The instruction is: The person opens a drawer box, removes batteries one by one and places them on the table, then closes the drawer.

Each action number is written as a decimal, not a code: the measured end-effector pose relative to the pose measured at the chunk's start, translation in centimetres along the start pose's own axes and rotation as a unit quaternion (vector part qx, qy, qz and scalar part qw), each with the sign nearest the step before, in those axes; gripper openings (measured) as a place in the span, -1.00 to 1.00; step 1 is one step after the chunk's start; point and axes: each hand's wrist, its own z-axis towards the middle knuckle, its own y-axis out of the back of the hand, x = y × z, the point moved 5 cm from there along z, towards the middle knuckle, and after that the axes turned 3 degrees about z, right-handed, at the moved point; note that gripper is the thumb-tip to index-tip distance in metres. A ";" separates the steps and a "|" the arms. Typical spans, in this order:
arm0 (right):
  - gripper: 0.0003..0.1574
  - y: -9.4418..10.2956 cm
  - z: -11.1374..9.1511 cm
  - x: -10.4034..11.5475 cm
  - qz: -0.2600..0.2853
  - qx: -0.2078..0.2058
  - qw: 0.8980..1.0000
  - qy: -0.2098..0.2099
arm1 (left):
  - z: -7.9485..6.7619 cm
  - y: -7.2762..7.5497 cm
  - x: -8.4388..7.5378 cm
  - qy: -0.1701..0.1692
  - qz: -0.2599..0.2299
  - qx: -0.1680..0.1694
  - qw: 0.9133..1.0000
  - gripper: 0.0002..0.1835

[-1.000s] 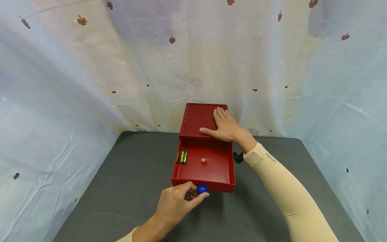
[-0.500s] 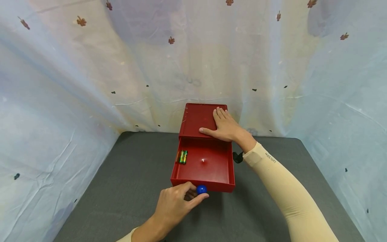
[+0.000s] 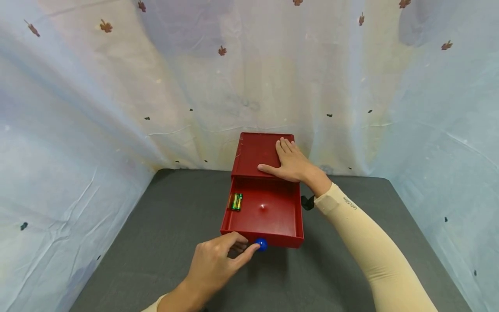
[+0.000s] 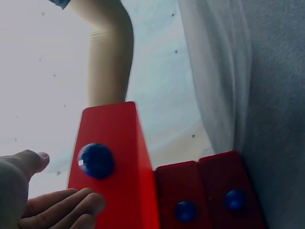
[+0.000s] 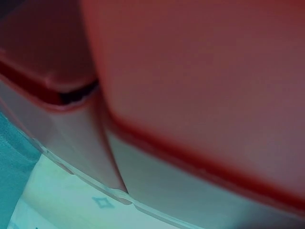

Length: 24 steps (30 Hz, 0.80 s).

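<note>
A red drawer cabinet stands at the back of the table with its top drawer pulled out. On the drawer's front is a round blue knob, also seen in the left wrist view as the large blue knob. My left hand is beside the knob, fingers loosely bent, thumb and fingers spread; the left wrist view shows them apart from the knob. My right hand rests flat on the cabinet top, fingers spread. Green-and-gold batteries lie at the drawer's left side.
Two lower drawers with small blue knobs are pushed in, below the open one. The grey table extends on both sides. A pale patterned curtain hangs behind and at the sides. A black object shows beneath my right wrist.
My left hand has let go of the blue knob and drawn slightly to the left. The right hand, drawer and batteries stay where they were.
</note>
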 end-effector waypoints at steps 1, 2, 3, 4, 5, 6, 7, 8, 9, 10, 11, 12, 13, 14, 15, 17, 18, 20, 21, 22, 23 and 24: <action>0.48 0.0 0.0 0.0 0.000 0.000 1.000 0.000 | 0.2 0.3 -0.1 -0.002 -0.005 -0.001 1.000 -0.68; 0.48 0.1 -0.1 0.0 0.001 0.001 1.000 -0.001 | 0.3 0.6 -0.1 -0.001 -0.012 0.000 1.000 -0.70; 0.48 0.0 -0.1 0.0 0.000 0.001 1.000 0.000 | 0.4 0.9 -0.1 0.002 -0.020 0.003 1.000 -0.72; 0.48 0.0 -0.1 0.0 -0.001 0.002 1.000 0.000 | 0.6 1.2 -0.1 0.007 -0.029 0.008 1.000 -0.74; 0.49 0.0 0.0 0.0 -0.002 0.002 1.000 0.000 | 0.8 1.5 -0.1 0.014 -0.037 0.013 0.999 -0.76; 0.49 0.0 0.0 0.0 -0.002 0.001 1.000 0.001 | 0.9 1.7 0.0 0.020 -0.045 0.018 0.999 -0.77; 0.49 0.0 0.0 0.0 -0.003 0.001 1.000 0.001 | 1.1 2.0 0.0 0.026 -0.051 0.023 0.998 -0.79; 0.49 0.0 0.0 0.0 -0.003 0.001 1.000 0.001 | 1.3 2.3 0.1 0.030 -0.057 0.026 0.998 -0.80; 0.49 0.0 0.0 0.0 -0.003 0.000 1.000 0.001 | 1.5 2.6 0.1 0.033 -0.062 0.027 0.997 -0.79; 0.48 -0.1 0.0 0.0 -0.003 0.000 1.000 0.001 | 1.8 2.9 0.2 0.034 -0.066 0.027 0.997 -0.78; 0.48 -0.1 0.0 0.0 -0.003 0.000 1.000 0.000 | 2.0 3.2 0.3 0.033 -0.067 0.025 0.997 -0.77; 0.48 -0.1 0.0 0.0 -0.002 0.000 1.000 0.000 | 2.2 3.5 0.4 0.031 -0.070 0.024 0.997 -0.75; 0.48 -0.1 0.0 0.0 -0.002 0.000 1.000 0.000 | 2.5 3.7 0.5 0.027 -0.072 0.022 0.997 -0.73; 0.48 -0.1 0.0 0.0 -0.002 0.000 1.000 0.000 | 2.7 4.0 0.6 0.024 -0.073 0.020 0.997 -0.73; 0.48 -0.1 0.0 -0.1 -0.002 0.000 1.000 0.000 | 2.9 4.2 0.8 0.021 -0.074 0.019 0.997 -0.73; 0.48 -0.1 0.0 -0.1 -0.002 -0.002 1.000 -0.001 | 3.4 4.6 1.1 0.016 -0.074 0.022 0.997 -0.73; 0.48 -0.1 0.1 -0.1 -0.002 -0.003 1.000 0.000 | 3.6 4.7 1.4 0.015 -0.073 0.024 0.997 -0.74; 0.48 -0.2 0.1 -0.1 -0.003 -0.003 1.000 0.000 | 4.1 4.9 1.9 0.019 -0.066 0.029 0.997 -0.77; 0.48 -0.2 0.1 -0.2 -0.004 -0.003 1.000 0.001 | 4.3 5.0 2.2 0.022 -0.062 0.032 0.997 -0.78; 0.48 -0.2 0.2 -0.2 -0.004 -0.002 1.000 0.001 | 4.5 5.1 2.5 0.025 -0.057 0.035 0.997 -0.79; 0.48 -0.2 0.2 -0.2 -0.005 -0.002 1.000 0.002 | 4.7 5.1 2.8 0.031 -0.050 0.038 0.998 -0.80; 0.48 -0.3 0.2 -0.2 -0.004 -0.001 1.000 0.002 | 5.0 5.1 3.1 0.036 -0.043 0.042 0.998 -0.81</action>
